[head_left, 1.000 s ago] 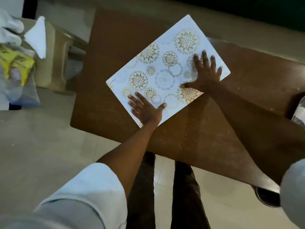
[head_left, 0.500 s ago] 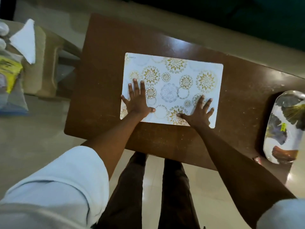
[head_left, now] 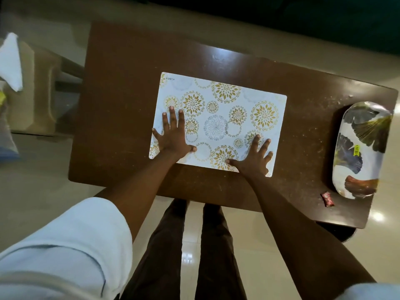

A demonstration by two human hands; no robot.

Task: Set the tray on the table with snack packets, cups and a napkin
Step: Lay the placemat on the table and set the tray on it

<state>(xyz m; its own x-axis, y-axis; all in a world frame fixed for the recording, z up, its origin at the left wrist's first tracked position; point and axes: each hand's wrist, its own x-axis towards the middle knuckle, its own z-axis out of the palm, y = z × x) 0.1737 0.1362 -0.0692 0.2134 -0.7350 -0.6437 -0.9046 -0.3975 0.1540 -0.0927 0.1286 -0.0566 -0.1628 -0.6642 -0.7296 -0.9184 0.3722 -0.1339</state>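
Note:
A white placemat (head_left: 218, 100) with gold flower circles lies flat in the middle of the brown table (head_left: 121, 105). My left hand (head_left: 173, 135) rests palm down on its near left part, fingers spread. My right hand (head_left: 254, 158) presses flat on its near right corner, fingers apart. Neither hand holds anything. An oval tray (head_left: 361, 148) printed with leaf shapes sits at the table's right end. A white napkin (head_left: 10, 61) lies on a chair at the far left.
A small red wrapped sweet (head_left: 328, 199) lies near the tray at the table's front right. A beige plastic chair (head_left: 32, 100) stands left of the table with bags at the frame's edge. My legs stand at the table's near edge.
The placemat has turned from a slanted position to lie square with the table. Both hands slid with it toward its near edge. The view has shifted right, so the tray now shows.

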